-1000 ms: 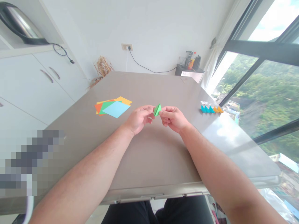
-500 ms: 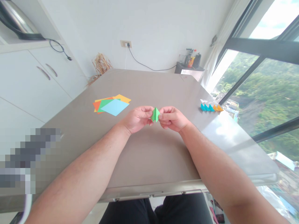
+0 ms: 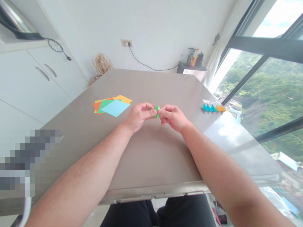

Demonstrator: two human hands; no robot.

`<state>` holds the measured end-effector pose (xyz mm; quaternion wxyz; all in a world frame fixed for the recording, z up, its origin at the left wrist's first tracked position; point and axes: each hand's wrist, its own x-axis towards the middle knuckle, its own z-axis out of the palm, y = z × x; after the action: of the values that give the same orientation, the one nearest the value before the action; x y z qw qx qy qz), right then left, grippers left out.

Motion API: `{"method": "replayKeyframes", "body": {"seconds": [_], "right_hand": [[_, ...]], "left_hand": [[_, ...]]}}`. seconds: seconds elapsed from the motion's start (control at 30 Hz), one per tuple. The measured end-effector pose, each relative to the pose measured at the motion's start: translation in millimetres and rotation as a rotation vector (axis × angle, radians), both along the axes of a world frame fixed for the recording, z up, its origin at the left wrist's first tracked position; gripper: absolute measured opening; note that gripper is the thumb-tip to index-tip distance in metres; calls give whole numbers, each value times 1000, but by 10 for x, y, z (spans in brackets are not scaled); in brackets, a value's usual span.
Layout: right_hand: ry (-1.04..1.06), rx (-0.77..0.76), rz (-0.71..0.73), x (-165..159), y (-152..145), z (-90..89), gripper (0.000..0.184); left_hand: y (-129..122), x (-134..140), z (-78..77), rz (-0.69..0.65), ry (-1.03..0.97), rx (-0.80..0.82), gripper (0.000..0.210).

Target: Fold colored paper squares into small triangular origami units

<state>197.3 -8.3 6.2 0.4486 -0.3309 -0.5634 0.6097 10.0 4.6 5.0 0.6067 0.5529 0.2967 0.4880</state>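
Moved closer together: left hand (image 3: 138,117), right hand (image 3: 174,117), both pinching small green folded paper (image 3: 157,108), peaked, creased, partly covered.

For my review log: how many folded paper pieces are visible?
6: green piece, held at centre; in a row at right, three blue pieces and two orange pieces. Others may be hidden.

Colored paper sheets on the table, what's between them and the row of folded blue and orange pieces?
In the head view, from the sheets to the row come the left hand, the green folded paper, the right hand, then tabletop.
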Motion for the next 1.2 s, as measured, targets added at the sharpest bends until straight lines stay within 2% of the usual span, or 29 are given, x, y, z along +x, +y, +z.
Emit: {"method": "replayKeyframes", "body": {"seconds": [0.13, 0.23, 0.53, 0.73, 1.03, 1.2], "right_hand": [[-121, 91, -171, -28, 13, -29, 33], [-132, 134, -261, -49, 21, -49, 32], [-186, 161, -397, -109, -9, -21, 25], [-225, 165, -439, -137, -40, -7, 24], [-176, 187, -470, -198, -48, -13, 23], [-190, 199, -458, -207, -49, -17, 15]], "left_hand": [[10, 25, -39, 181, 62, 75, 30], [-3, 46, -49, 221, 87, 102, 32], [-86, 148, -56, 415, 211, 199, 27], [-104, 152, -41, 443, 263, 273, 21], [-105, 156, -72, 477, 198, 213, 21], [-106, 173, -68, 481, 146, 165, 24]]}}
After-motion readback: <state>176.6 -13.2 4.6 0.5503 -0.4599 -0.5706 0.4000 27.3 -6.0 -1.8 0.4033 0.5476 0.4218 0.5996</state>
